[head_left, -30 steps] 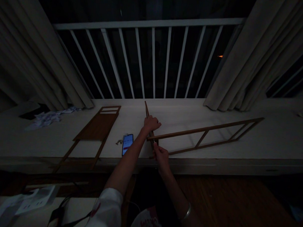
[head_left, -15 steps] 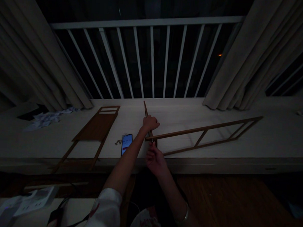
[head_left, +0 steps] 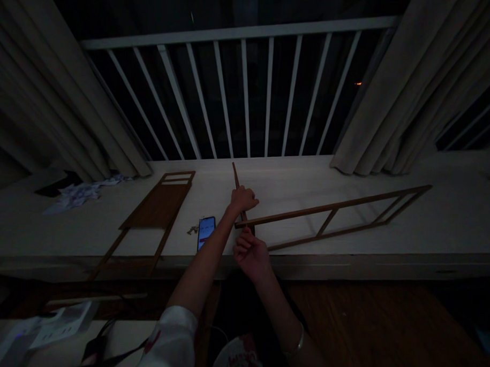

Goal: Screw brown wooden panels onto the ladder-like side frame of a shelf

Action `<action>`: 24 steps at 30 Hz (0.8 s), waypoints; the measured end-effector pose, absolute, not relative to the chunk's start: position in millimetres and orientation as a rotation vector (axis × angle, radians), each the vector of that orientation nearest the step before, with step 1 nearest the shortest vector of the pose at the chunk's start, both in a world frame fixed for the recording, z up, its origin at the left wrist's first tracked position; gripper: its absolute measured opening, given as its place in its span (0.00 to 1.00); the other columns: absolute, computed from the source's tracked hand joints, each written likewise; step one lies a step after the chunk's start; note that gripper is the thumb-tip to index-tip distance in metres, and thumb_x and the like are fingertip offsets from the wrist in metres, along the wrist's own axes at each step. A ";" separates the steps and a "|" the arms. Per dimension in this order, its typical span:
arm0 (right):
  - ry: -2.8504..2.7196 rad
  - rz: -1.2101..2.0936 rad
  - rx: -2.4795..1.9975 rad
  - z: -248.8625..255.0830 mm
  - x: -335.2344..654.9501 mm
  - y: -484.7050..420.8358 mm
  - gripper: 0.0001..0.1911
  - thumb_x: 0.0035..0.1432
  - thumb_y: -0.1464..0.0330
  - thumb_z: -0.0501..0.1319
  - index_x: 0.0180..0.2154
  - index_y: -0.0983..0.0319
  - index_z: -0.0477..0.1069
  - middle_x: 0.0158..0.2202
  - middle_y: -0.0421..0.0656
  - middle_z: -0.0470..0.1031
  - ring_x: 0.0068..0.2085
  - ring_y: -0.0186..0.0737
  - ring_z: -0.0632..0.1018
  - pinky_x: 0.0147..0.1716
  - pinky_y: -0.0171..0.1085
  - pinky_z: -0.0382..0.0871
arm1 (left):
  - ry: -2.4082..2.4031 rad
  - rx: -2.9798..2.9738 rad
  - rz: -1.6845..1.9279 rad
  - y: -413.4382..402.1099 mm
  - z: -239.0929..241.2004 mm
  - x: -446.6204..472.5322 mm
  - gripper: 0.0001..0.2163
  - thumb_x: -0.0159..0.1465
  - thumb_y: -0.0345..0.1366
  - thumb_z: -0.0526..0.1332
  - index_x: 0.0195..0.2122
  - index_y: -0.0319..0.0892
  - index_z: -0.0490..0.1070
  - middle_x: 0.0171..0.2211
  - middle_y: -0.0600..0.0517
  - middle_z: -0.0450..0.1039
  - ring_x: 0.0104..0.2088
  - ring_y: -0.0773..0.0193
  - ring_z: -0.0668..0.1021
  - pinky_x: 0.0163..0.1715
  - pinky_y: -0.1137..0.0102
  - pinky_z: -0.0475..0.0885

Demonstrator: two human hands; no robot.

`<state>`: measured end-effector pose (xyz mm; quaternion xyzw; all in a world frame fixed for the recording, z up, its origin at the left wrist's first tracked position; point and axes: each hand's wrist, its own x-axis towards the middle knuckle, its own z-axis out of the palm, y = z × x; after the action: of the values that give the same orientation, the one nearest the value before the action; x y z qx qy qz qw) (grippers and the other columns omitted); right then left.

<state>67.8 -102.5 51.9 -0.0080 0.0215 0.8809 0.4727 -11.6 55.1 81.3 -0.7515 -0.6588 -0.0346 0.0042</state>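
My left hand (head_left: 244, 198) is closed around a narrow wooden piece (head_left: 236, 177) that points toward the railing. A ladder-like wooden frame (head_left: 328, 208) meets that piece beside my hands and stretches out to the right. Just below this corner, my right hand (head_left: 251, 253) is closed in a pinch, fingertips close to the frame's end. Whatever is between those fingers is too small and dark to make out. Left of my forearm lie a lit phone (head_left: 206, 231) and some small metal parts (head_left: 193, 230).
Farther left, a wooden panel with legs (head_left: 158, 204) lies on the white ledge (head_left: 293, 180), its legs reaching past the front edge. Crumpled paper (head_left: 78, 194) is near the left curtain. A white railing (head_left: 242, 31) stands behind. A power strip (head_left: 63, 324) sits at lower left.
My right hand has turned slightly at the corner, its fingers curling a little differently. My left hand keeps its hold, and the view has shifted a little.
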 end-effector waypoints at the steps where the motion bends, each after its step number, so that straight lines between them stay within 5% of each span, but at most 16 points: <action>1: 0.015 2.155 -0.054 50.6 68.0 -101.7 0.07 0.52 0.78 0.51 0.29 0.62 0.63 0.16 0.32 0.55 0.17 0.24 0.59 0.16 0.23 0.55 | -2.059 -2.360 -0.108 54.8 81.5 -11.6 0.16 0.53 0.48 0.53 0.35 0.46 0.73 0.36 0.47 0.71 0.46 0.57 0.67 0.44 0.65 0.62; 5: -0.222 2.028 -0.327 45.3 65.8 -98.5 0.04 0.52 0.71 0.54 0.26 0.62 0.64 0.15 0.31 0.53 0.16 0.25 0.56 0.15 0.25 0.53 | -2.049 -2.379 -0.104 54.1 82.5 -11.7 0.16 0.53 0.47 0.53 0.34 0.45 0.73 0.35 0.47 0.72 0.47 0.57 0.67 0.44 0.64 0.62; 12: -1.053 1.340 -0.912 36.5 69.0 -92.0 0.16 0.53 0.57 0.53 0.25 0.63 0.67 0.14 0.35 0.62 0.16 0.29 0.62 0.17 0.29 0.55 | -2.058 -2.380 -0.108 54.3 82.8 -11.6 0.16 0.52 0.48 0.54 0.34 0.45 0.73 0.35 0.48 0.72 0.46 0.56 0.67 0.44 0.64 0.62; 18: -1.542 0.765 -1.292 52.6 84.1 -96.1 0.15 0.55 0.61 0.50 0.24 0.60 0.70 0.18 0.39 0.70 0.22 0.34 0.71 0.25 0.31 0.59 | -2.060 -2.372 -0.128 52.1 83.2 -12.4 0.16 0.53 0.48 0.53 0.36 0.46 0.72 0.36 0.48 0.71 0.46 0.56 0.68 0.44 0.63 0.62; 24: -1.573 0.558 -1.417 55.2 88.4 -100.3 0.12 0.55 0.60 0.51 0.29 0.58 0.69 0.21 0.38 0.72 0.24 0.35 0.72 0.25 0.31 0.59 | -2.058 -2.370 -0.131 50.8 83.4 -12.9 0.16 0.53 0.47 0.53 0.35 0.46 0.72 0.36 0.48 0.71 0.46 0.57 0.68 0.44 0.64 0.62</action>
<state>88.4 -100.3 55.2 -0.5751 -0.6387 0.2263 0.4583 -12.9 50.8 83.4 -0.7544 -0.6551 -0.0416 -0.0002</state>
